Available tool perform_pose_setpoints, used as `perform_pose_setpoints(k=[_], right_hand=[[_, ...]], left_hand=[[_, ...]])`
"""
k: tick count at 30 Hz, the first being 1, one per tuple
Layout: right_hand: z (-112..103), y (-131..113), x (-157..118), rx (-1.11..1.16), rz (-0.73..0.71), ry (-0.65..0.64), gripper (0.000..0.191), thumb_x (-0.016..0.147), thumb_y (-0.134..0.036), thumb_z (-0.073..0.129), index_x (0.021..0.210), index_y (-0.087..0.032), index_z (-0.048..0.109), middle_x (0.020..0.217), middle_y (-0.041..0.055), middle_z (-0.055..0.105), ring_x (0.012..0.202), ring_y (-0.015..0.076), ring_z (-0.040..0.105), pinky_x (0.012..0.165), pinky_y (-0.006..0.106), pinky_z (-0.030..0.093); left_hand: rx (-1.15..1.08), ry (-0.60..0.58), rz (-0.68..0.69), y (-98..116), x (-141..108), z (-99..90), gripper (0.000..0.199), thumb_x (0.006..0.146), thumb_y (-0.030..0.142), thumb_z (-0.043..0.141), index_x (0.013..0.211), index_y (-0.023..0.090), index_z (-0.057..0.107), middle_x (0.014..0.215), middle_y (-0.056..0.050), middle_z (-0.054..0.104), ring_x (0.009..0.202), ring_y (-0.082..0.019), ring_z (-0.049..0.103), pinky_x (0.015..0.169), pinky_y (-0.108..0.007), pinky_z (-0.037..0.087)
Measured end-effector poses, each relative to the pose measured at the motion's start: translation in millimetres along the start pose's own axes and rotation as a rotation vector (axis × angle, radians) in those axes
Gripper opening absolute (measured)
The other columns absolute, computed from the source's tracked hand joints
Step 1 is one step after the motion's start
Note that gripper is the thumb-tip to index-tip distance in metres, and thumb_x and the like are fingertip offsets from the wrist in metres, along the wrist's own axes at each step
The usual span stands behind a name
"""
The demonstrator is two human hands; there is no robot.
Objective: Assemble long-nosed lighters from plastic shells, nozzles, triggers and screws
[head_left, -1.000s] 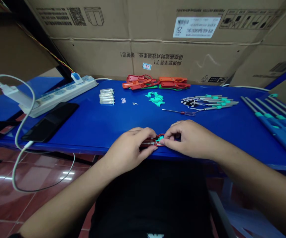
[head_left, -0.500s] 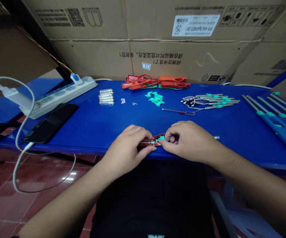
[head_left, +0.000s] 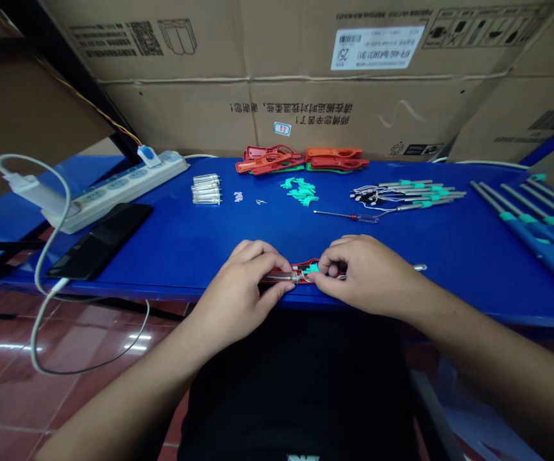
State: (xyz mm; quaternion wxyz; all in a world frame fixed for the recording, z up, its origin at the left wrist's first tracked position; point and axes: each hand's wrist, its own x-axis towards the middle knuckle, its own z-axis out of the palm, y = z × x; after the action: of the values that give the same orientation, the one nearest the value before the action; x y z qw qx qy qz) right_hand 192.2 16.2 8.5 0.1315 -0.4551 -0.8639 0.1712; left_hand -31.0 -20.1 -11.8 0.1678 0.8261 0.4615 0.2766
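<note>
A red plastic shell half (head_left: 304,265) lies at the table's front edge between my hands, a teal clip (head_left: 312,269) and thin white wire in it. My left hand (head_left: 248,282) is closed, thumb and fingers pinching the end of a clear tube (head_left: 279,276) over the shell's left part. My right hand (head_left: 363,272) has its fingers curled around the shell's right part, by the teal clip; the fingertips' exact hold is partly hidden. A metal tip (head_left: 419,267) sticks out beyond my right hand.
Behind my hands lie clear tubes (head_left: 206,189), loose teal clips (head_left: 300,191), red shells (head_left: 270,160), orange shells (head_left: 334,155), a screwdriver (head_left: 347,216) and wired metal rods (head_left: 416,192). Blue-handled parts (head_left: 546,237) lie right; a phone (head_left: 99,240) and power strip (head_left: 118,189) lie left.
My left hand has shifted slightly left, and the clear tube's end shows more plainly between its fingertips. My right hand stays almost still at the shell.
</note>
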Motion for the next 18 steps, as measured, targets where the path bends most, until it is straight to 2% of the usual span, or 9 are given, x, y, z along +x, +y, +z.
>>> perform_pose_setpoints(k=[4, 8, 10, 14, 18], right_hand=[[-2.0, -0.5, 0.0, -0.002, 0.006, -0.017, 0.019, 0.082, -0.030, 0.064, 0.066, -0.021, 0.066, 0.065, -0.0013, 0.063, 0.065, 0.0144, 0.053, 0.062, 0.030, 0.036], [-8.6, -0.4, 0.2, 0.020, -0.034, 0.028, 0.011, 0.083, -0.030, 0.067, 0.079, -0.019, 0.068, 0.076, 0.0002, 0.064, 0.069, 0.0143, 0.055, 0.063, 0.029, 0.038], [-12.8, 0.4, 2.5, 0.039, -0.136, 0.029, 0.010, 0.087, -0.026, 0.064, 0.088, -0.020, 0.072, 0.085, 0.0018, 0.065, 0.075, 0.0147, 0.057, 0.067, 0.028, 0.040], [-18.8, 2.6, 14.0, 0.034, -0.405, -0.114, 0.021, 0.091, -0.020, 0.059, 0.105, -0.023, 0.076, 0.093, 0.0039, 0.065, 0.082, 0.0163, 0.059, 0.071, 0.029, 0.042], [-21.2, 2.9, 29.6, -0.083, -0.539, -0.201, 0.020, 0.091, -0.019, 0.059, 0.101, -0.019, 0.077, 0.089, 0.0050, 0.064, 0.082, 0.0188, 0.059, 0.073, 0.032, 0.043]], left_hand=[[-0.004, 0.041, 0.060, -2.0, -2.6, 2.7, 0.009, 0.090, 0.023, 0.070, 0.096, 0.019, 0.064, 0.094, -0.001, 0.067, 0.091, -0.017, 0.056, 0.081, -0.032, 0.044], [-0.011, 0.059, 0.096, -3.3, -5.0, 4.5, 0.008, 0.091, 0.021, 0.069, 0.093, 0.019, 0.062, 0.091, 0.000, 0.067, 0.087, -0.016, 0.056, 0.081, -0.032, 0.043], [-0.017, 0.057, 0.097, -3.3, -5.2, 4.8, 0.008, 0.091, 0.020, 0.069, 0.093, 0.019, 0.061, 0.091, 0.000, 0.067, 0.088, -0.016, 0.056, 0.081, -0.032, 0.043], [-0.027, 0.049, 0.096, -3.0, -3.7, 4.7, 0.008, 0.091, 0.018, 0.068, 0.094, 0.020, 0.061, 0.093, 0.000, 0.067, 0.090, -0.017, 0.057, 0.083, -0.033, 0.043], [-0.029, 0.042, 0.084, -3.5, -2.7, 4.3, 0.009, 0.090, 0.019, 0.069, 0.095, 0.021, 0.062, 0.094, 0.001, 0.068, 0.091, -0.017, 0.058, 0.083, -0.033, 0.043]])
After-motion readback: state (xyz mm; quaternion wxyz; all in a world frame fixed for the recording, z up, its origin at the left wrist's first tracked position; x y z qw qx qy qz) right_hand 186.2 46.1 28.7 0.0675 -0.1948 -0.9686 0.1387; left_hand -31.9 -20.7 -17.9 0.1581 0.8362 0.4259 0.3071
